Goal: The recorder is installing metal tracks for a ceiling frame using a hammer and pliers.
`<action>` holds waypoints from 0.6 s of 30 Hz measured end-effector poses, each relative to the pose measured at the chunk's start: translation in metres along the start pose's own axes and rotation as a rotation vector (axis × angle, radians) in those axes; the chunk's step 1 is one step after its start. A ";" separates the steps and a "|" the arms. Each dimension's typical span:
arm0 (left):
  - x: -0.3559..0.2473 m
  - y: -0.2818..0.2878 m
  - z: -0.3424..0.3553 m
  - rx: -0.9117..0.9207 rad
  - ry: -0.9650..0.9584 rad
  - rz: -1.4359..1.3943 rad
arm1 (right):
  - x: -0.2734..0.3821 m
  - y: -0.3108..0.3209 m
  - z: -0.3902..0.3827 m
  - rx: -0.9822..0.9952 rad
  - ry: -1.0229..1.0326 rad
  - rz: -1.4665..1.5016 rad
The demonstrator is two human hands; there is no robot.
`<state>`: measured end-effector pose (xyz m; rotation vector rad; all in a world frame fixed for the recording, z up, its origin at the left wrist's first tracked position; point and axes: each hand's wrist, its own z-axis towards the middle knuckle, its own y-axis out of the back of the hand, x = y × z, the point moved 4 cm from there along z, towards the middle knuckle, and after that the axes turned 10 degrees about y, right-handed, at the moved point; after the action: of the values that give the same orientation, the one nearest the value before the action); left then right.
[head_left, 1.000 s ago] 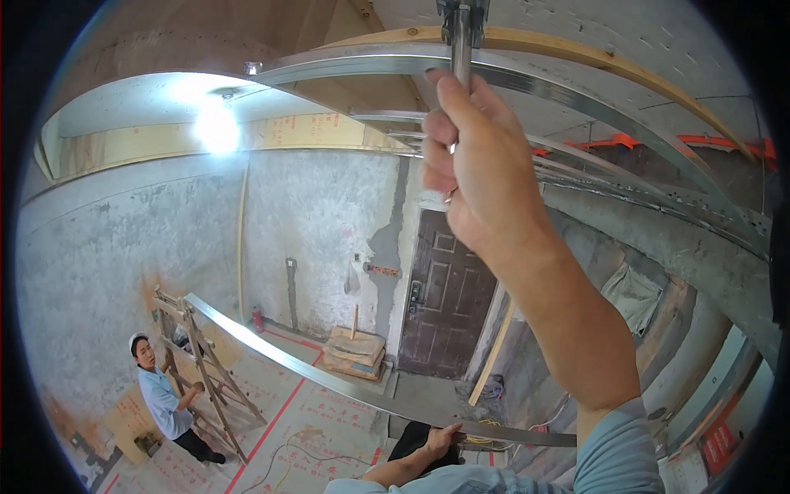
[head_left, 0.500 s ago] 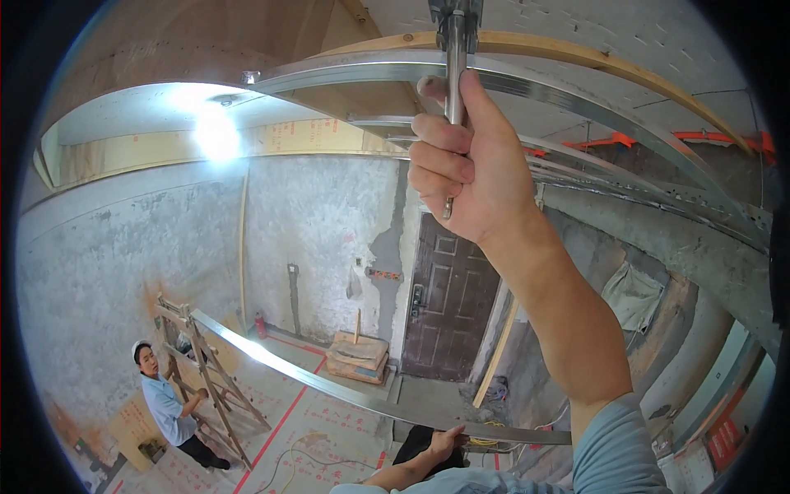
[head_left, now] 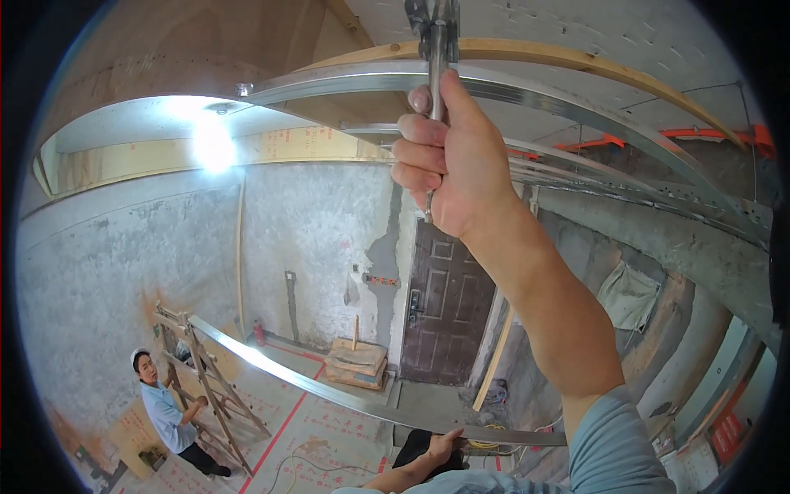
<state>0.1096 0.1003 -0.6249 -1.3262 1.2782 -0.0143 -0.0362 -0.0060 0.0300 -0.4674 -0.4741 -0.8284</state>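
Observation:
My right hand (head_left: pixel 461 156) is raised high in front of me, its fingers wrapped round the steel handle of a hammer (head_left: pixel 439 49). The hammer's head points up and is partly cut off by the top edge; the handle's tapered tip shows below my fist. Behind it runs a galvanised metal ceiling channel (head_left: pixel 346 82). Low down, my left hand (head_left: pixel 443 449) is closed on the near part of a long metal channel (head_left: pixel 329 392). That channel slants away to the left, its far end beside a wooden stepladder (head_left: pixel 216 387). My left fingers are partly hidden.
A person in a cap (head_left: pixel 169 412) stands holding the ladder. A brown door (head_left: pixel 448 305) is in the far wall, with stacked bags (head_left: pixel 355 362) beside it. Cables (head_left: pixel 288 465) lie on the covered floor. Wooden battens (head_left: pixel 527 51) and orange pipes (head_left: pixel 609 140) run overhead.
My right hand and the hammer have shifted slightly left and down in the picture. The left hand keeps its hold on the channel; the person at the ladder has hardly moved.

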 end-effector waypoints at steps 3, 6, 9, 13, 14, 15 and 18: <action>0.002 0.005 0.001 0.003 0.006 0.006 | -0.006 0.000 0.002 0.023 -0.020 0.088; 0.001 0.007 0.006 0.010 -0.015 0.010 | -0.007 0.000 0.003 0.043 -0.022 0.118; -0.003 0.012 0.007 0.010 -0.009 -0.005 | -0.010 -0.003 0.001 0.040 0.017 0.173; -0.022 -0.001 0.001 -0.015 -0.037 -0.024 | -0.019 0.006 0.001 -0.051 0.238 -0.203; -0.028 -0.014 0.003 -0.005 -0.044 -0.009 | -0.028 0.013 -0.004 -0.071 0.382 -0.404; -0.038 -0.023 0.002 -0.012 -0.046 0.091 | -0.048 0.021 -0.018 -0.152 0.377 -0.647; -0.095 -0.086 -0.024 0.196 -0.826 0.844 | -0.068 0.037 -0.083 0.166 0.094 -0.624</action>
<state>0.1102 0.1153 -0.4953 -0.4354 0.9728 0.8834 -0.0292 0.0090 -0.0821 -0.1173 -0.6065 -1.3908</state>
